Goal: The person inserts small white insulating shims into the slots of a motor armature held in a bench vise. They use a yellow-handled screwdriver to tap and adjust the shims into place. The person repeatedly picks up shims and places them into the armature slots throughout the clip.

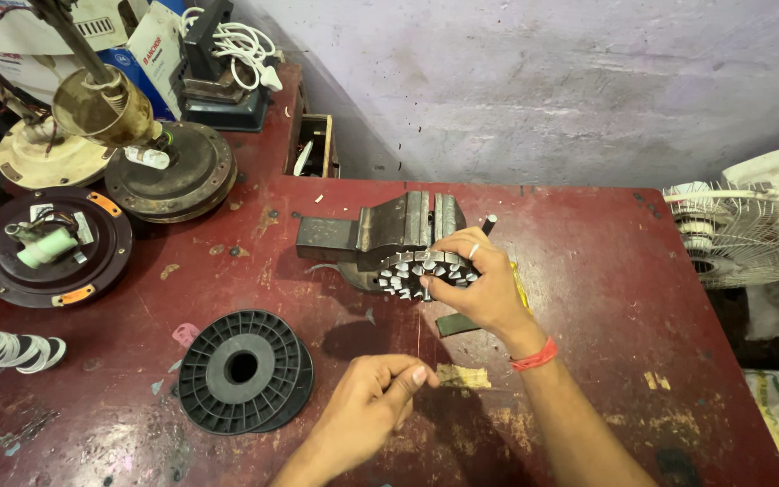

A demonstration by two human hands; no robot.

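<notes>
My right hand (478, 281), with a ring and a red wristband, rests on a round toothed metal stator core (410, 271) clamped in a grey bench vise (380, 227) on the red workbench (606, 298). My left hand (370, 403) is lower down, thumb and forefinger pinched on a thin copper wire (419, 332) that runs straight up to the core. A black plastic spool (243, 369) lies flat just left of my left hand.
Ceiling-fan motor housings (51, 245) (171, 169) sit at the left, with a brass-coloured fan part (101, 104) above them. A white fan guard (737, 233) stands off the right edge. Paper scraps (462, 376) lie near my hands. A small wooden box (315, 144) sits behind.
</notes>
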